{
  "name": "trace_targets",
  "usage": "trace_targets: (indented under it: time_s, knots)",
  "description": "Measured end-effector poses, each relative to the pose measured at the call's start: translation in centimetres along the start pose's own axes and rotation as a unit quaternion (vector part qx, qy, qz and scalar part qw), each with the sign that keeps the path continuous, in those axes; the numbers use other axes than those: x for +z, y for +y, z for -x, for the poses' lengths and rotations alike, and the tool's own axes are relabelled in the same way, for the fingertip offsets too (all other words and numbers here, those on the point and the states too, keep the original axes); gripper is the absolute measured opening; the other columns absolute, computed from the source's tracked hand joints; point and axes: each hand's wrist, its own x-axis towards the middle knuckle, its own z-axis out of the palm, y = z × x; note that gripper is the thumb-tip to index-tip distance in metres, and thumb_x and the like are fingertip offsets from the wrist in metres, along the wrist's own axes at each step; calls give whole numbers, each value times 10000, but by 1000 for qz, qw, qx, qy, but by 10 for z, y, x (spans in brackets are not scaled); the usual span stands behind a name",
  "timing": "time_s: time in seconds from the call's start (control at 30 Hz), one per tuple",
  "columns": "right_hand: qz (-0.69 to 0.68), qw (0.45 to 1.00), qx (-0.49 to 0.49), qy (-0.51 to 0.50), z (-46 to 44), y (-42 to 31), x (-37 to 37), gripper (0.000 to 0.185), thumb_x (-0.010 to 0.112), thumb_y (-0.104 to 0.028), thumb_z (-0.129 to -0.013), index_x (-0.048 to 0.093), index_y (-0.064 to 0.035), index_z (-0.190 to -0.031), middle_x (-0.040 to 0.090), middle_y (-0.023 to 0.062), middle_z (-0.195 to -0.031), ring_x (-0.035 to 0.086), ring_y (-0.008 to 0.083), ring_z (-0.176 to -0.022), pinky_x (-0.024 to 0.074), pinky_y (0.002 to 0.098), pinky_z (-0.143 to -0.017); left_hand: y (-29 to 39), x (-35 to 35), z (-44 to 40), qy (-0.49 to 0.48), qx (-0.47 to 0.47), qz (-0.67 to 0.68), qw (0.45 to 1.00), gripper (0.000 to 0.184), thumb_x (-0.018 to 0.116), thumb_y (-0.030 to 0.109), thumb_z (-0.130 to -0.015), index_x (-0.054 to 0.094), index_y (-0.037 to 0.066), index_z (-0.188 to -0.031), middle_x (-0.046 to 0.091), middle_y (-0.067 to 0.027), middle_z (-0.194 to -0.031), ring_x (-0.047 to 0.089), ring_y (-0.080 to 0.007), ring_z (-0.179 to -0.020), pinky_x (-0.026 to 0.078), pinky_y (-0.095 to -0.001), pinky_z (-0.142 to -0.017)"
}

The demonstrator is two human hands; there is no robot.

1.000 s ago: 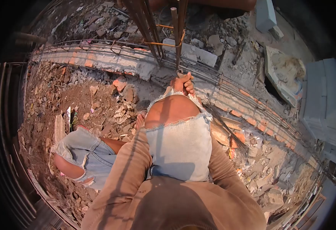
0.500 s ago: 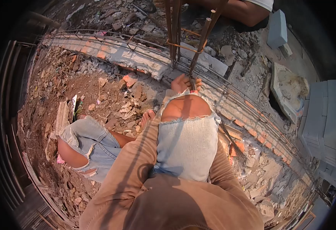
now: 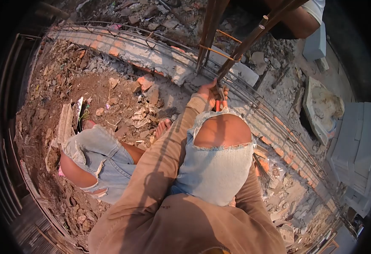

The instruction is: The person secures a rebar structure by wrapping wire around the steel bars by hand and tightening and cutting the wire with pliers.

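Rubble ground [image 3: 88, 93], crossed by a brick-and-concrete footing [image 3: 164, 65]: head view.
Red-handled pliers [image 3: 224, 103] are positioned above the raised knee [image 3: 223, 131], near the foot of the upright steel bars [image 3: 248, 45]. Left hand [image 3: 206, 91] is beside the pliers; whether it is clamped cannot be told. Right hand is hidden behind the knee; its state cannot be told.

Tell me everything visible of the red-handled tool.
The red-handled tool looks like pliers or pincers: two red grips, seemingly plastic-coated, below a greyish metal head. It points up toward the base of the steel bars, beside the left hand; exactly what grips it is unclear. The raised knee hides its lower end.
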Motion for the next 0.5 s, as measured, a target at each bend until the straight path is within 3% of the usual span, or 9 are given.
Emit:
trace_targets:
  time_s: [0.07,0.23,0.37,0.5]
  knots:
    - [-2,1000,6,-8,-3,-4,-3,363,675,-175,-886,587,44,-1162,644,77,-910,627,181,-800,516,331,-706,2,1,1,-25,-15,30,999,522,544,422,-971,615,-76,-1111,655,-244,-1068,667,-334,-944,582,-519,-782]
    - [5,999,22,-42,-11,-17,-10,354,684,-176,-884,598,48,-1145,650,64,-900,628,161,-789,516,317,-694,0,4,6,-69,-50,59,995,569,507,474,-974,600,-70,-1115,648,-245,-1108,664,-354,-961,577,-529,-780]
    - [24,995,47,-83,-23,-34,-19,348,691,-177,-882,607,51,-1131,655,54,-892,629,144,-780,517,305,-685,-6,8,3,-46,-20,53,997,539,538,466,-963,598,-47,-1116,672,-227,-1057,673,-335,-915,551,-540,-831]
    - [57,984,86,-145,-41,-57,-31,341,699,-178,-881,616,54,-1117,660,45,-883,630,128,-771,518,294,-675,-6,3,3,-85,-36,93,991,530,559,466,-951,603,-39,-1104,677,-218,-1062,671,-323,-940,560,-492,-823]
